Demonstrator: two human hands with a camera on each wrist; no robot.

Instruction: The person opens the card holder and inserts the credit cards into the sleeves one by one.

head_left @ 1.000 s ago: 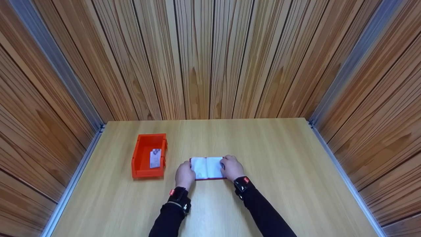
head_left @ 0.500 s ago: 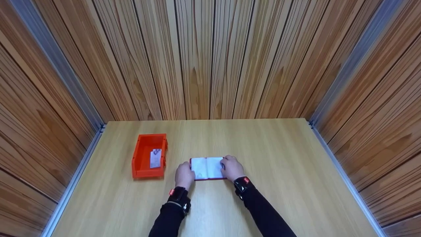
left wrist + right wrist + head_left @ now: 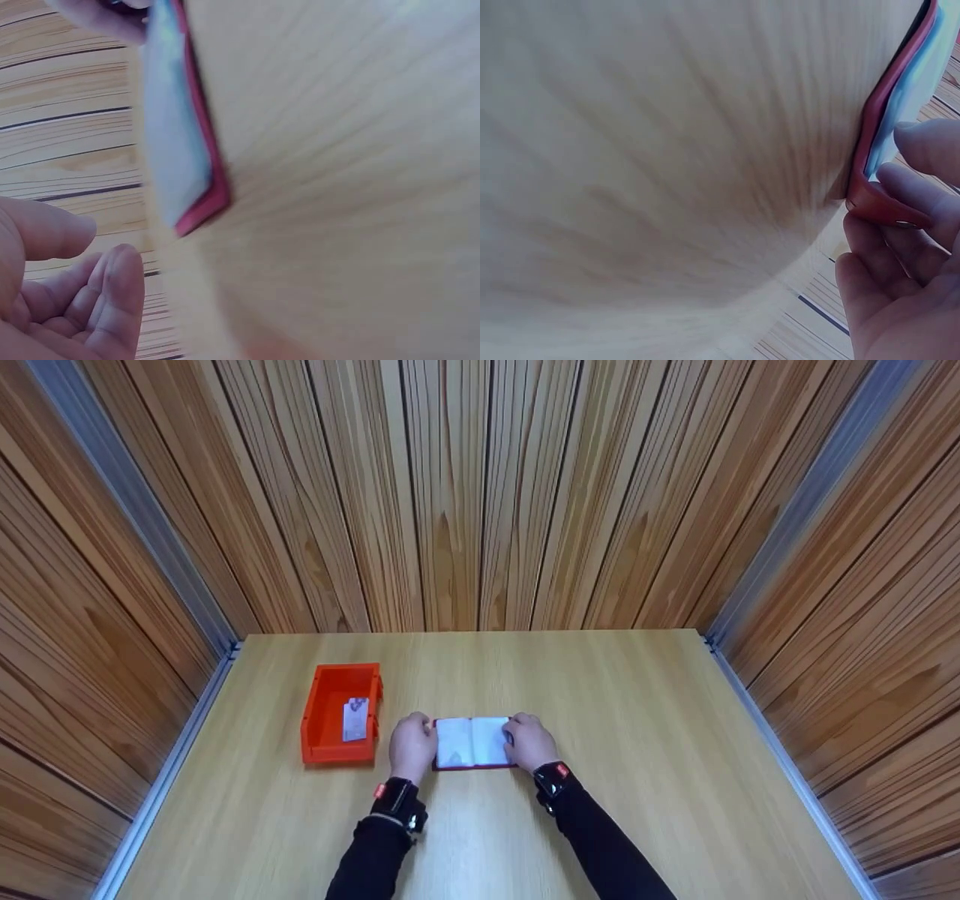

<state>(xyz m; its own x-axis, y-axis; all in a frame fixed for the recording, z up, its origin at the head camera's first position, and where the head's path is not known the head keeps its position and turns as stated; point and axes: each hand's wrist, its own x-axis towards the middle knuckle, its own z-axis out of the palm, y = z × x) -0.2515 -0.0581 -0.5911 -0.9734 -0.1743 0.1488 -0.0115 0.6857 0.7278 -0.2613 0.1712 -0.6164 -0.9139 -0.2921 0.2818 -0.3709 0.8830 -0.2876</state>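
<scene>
A card holder with a red cover and pale, plastic-looking sleeves (image 3: 472, 743) lies spread open on the wooden table. At its right edge, my right hand (image 3: 534, 741) grips the red cover; the right wrist view shows the cover's end flap (image 3: 885, 206) between thumb and fingers. My left hand (image 3: 412, 746) is just off the holder's left edge. In the left wrist view, a gap separates its thumb (image 3: 64, 232) from its loosely bent fingers (image 3: 116, 300), and nothing sits between them. Left of that hand stands an orange bin (image 3: 337, 754) with a small printed card (image 3: 355, 720) inside.
Wood-plank walls (image 3: 450, 510) rise behind the table (image 3: 600, 682) and at both sides. Metal rails (image 3: 787, 765) run along its side edges. Black devices (image 3: 551, 780) are strapped to both wrists.
My left hand has let go of the holder's left edge and shifted a little left and away from me. The right hand and the holder stay in place.
</scene>
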